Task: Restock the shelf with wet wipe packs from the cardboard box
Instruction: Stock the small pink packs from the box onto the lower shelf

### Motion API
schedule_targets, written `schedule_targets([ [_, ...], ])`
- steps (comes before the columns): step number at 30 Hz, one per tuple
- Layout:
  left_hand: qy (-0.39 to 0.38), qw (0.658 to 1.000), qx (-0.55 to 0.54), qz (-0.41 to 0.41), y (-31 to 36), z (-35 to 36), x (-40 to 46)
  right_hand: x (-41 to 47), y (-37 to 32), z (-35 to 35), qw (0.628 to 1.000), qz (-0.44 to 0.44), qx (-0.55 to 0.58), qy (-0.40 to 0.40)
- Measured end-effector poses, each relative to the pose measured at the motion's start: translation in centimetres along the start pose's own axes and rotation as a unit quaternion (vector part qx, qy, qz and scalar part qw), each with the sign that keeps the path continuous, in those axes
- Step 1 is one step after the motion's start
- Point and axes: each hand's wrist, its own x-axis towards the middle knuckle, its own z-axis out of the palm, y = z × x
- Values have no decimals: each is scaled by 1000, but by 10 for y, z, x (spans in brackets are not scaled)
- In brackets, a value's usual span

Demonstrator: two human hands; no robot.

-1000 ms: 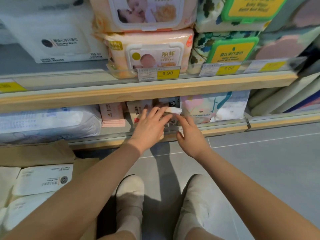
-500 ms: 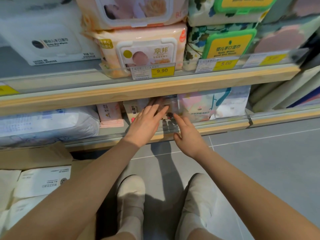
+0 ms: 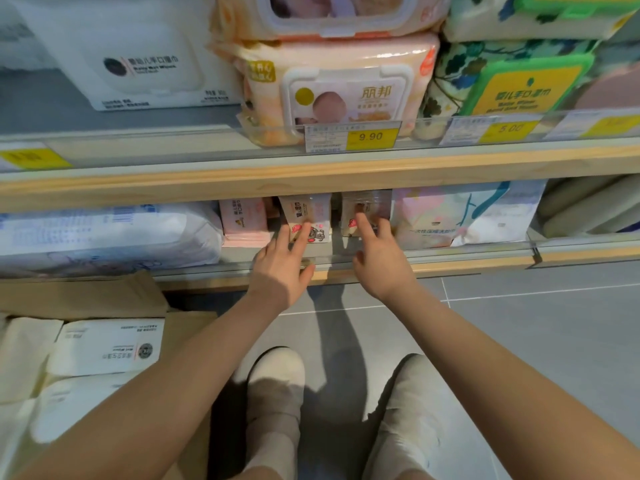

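Head view. Two small wet wipe packs upright on bottom shelf [image 3: 408, 263], side by side with a narrow gap: left pack [image 3: 304, 216] under fingertips of left hand [image 3: 282, 268], right pack [image 3: 363, 211] under fingertips of right hand [image 3: 379, 261]. Both hands flat, fingers extended and touching pack fronts, nothing grasped. Pink pack [image 3: 244, 220] just left of left hand; large pastel pack [image 3: 467, 213] just right of right hand. Cardboard box [image 3: 104, 296] below and well left of left forearm, white packs [image 3: 107, 348] inside. Upper shelf above hands: price tag 9.90 [image 3: 353, 136] fronting peach pack [image 3: 343, 91].
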Motion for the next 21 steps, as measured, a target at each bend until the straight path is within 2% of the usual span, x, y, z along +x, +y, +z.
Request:
schedule_targets([
  [7, -11, 1000, -9, -2, -3, -10, -10, -13, -2, -6, 999, -10, 25, -38],
  [11, 36, 998, -35, 31, -1, -41, -26, -26, -10, -28, 996, -17, -6, -87],
  [15, 78, 995, -6, 54, -10, -80, -49, -39, -29, -65, 991, -40, -46, -119],
  [21, 147, 989, -12, 30, -50, -149, -118, -66, -103, -134, 981, -122, -106, -104],
])
